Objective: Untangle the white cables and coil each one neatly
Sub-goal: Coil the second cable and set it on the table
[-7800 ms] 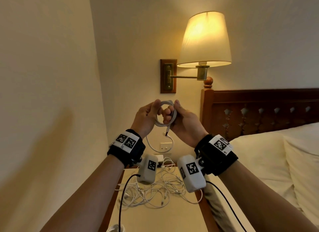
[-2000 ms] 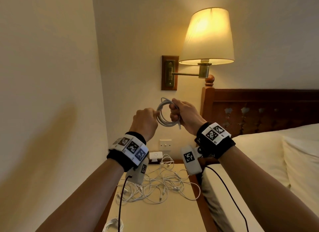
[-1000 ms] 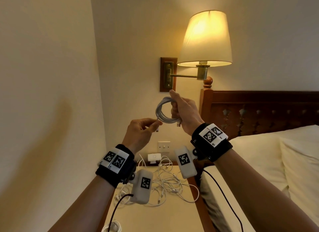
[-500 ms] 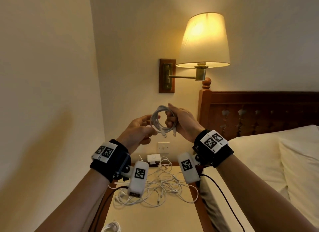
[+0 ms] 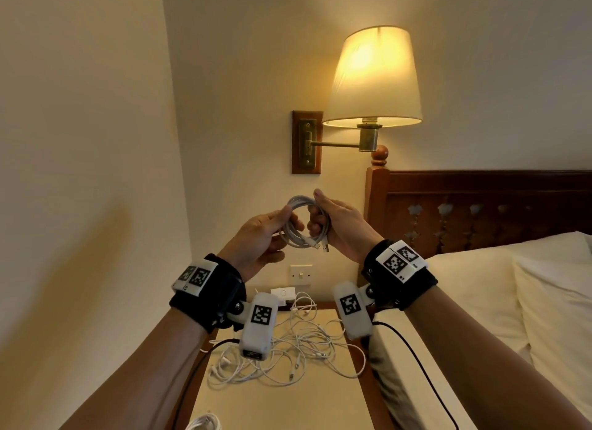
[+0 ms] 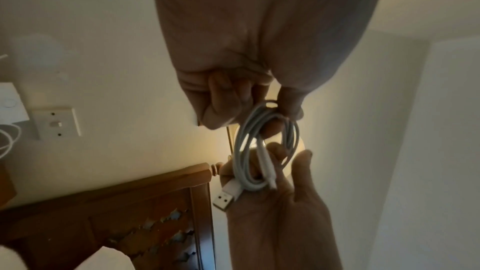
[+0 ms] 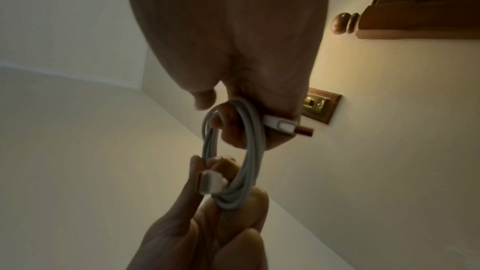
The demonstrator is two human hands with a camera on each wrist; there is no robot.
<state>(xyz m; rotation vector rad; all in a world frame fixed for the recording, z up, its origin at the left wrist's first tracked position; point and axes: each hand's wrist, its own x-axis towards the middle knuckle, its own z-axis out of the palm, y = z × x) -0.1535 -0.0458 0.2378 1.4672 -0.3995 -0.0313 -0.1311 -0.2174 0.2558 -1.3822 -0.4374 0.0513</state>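
A coiled white cable (image 5: 296, 220) is held up in front of the wall between both hands. My left hand (image 5: 278, 226) pinches its left side with thumb and fingers, next to the small plug (image 7: 211, 184). My right hand (image 5: 322, 213) grips the right side, with fingers through the loop (image 7: 233, 151). The USB plug (image 6: 226, 198) sticks out below the right hand's fingers (image 7: 233, 130). A tangle of white cables (image 5: 285, 352) lies on the nightstand (image 5: 288, 404) beneath my wrists. Another coiled white cable (image 5: 205, 425) shows at the nightstand's near edge.
A lit wall lamp (image 5: 373, 77) hangs above the hands. The wooden headboard (image 5: 480, 205) and the bed with pillows (image 5: 480, 301) are on the right. A wall switch (image 5: 301, 274) and a white charger (image 5: 283, 295) sit behind the nightstand; a wall stands close on the left.
My left hand has come up from below the coil and now pinches its left side. Both hands have come down a little with the coil.
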